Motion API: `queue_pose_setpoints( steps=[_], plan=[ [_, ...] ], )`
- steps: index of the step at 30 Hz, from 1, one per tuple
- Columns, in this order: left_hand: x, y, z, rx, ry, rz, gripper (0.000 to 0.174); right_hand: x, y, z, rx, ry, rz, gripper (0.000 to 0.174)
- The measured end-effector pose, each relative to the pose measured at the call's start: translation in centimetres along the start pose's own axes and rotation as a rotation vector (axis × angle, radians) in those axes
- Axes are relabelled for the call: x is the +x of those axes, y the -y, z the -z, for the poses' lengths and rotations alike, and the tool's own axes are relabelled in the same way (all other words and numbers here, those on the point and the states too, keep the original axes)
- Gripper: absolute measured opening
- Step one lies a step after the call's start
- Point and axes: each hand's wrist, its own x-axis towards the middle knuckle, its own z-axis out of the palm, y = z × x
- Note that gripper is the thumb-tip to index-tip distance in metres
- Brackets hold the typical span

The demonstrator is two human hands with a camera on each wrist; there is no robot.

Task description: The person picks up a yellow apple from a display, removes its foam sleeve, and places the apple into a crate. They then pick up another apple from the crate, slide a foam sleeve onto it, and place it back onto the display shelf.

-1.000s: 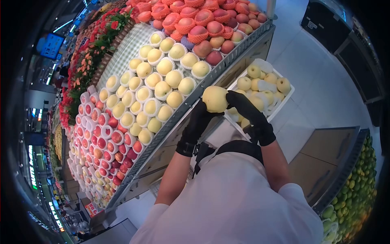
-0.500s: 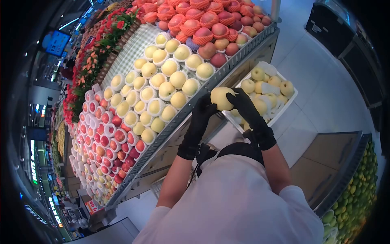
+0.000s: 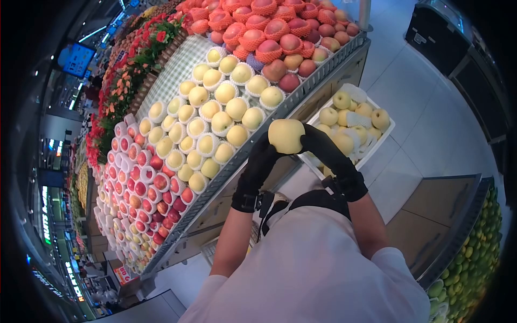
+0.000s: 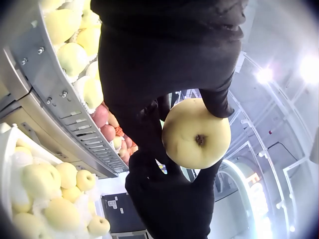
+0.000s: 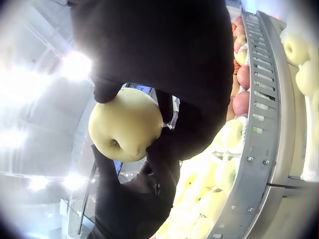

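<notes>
A pale yellow apple [image 3: 286, 135] is held up at chest height between two black-gloved hands. My left hand [image 3: 262, 157] grips its left side and my right hand [image 3: 319, 146] its right side. In the left wrist view, the thumb of the left hand [image 4: 164, 55] presses the apple [image 4: 197, 134], whose dark hollow faces the camera. Fingers of the right hand [image 4: 169, 204] touch its opposite edge. The right wrist view shows the bare skin of the apple [image 5: 125, 124], with both hands around it. Some fingertips are hidden behind the fruit.
Left of the hands slopes a fruit stand with a grey slatted rail [image 3: 269, 119], holding yellow apples [image 3: 222, 121] in white foam nets and red fruit. Below and right is a white crate [image 3: 383, 141] of yellow apples. Green fruit [image 3: 468, 258] fills another stand at lower right.
The apple has turned between the hands and shifted a little left since half a second ago. The right hand's fingers have moved from its front to its side.
</notes>
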Motion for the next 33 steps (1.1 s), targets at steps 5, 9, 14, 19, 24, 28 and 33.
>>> queue_pose_setpoints(
  steps=[5,9,14,19,24,28,33],
  plan=[
    [0.0,0.0,0.0,-0.144,-0.071,0.03,0.044,0.7,-0.1,0.3,-0.145,-0.106,0.075,0.047],
    [0.1,0.6,-0.2,-0.135,-0.106,0.025,0.045,0.5,0.1,0.2,-0.161,-0.188,0.006,0.045],
    [-0.4,0.4,-0.6,-0.184,-0.134,0.011,0.046,0.1,-1.1,2.6,-0.042,-0.017,0.029,0.044],
    [-0.7,-0.2,-0.7,-0.178,-0.062,0.029,0.047,-0.5,0.6,1.7,-0.052,0.025,-0.042,0.049],
    [-0.4,-1.6,-1.2,-0.116,-0.024,0.0,0.047,-0.1,0.9,0.7,0.002,0.017,0.033,0.051],
    [0.0,-2.2,-1.7,-0.081,-0.089,-0.009,0.045,1.1,0.5,1.3,-0.124,-0.086,0.039,0.047],
    [0.0,-1.9,-1.9,-0.081,-0.09,0.001,0.049,0.6,0.0,2.1,-0.064,-0.095,0.015,0.042]
  ],
)
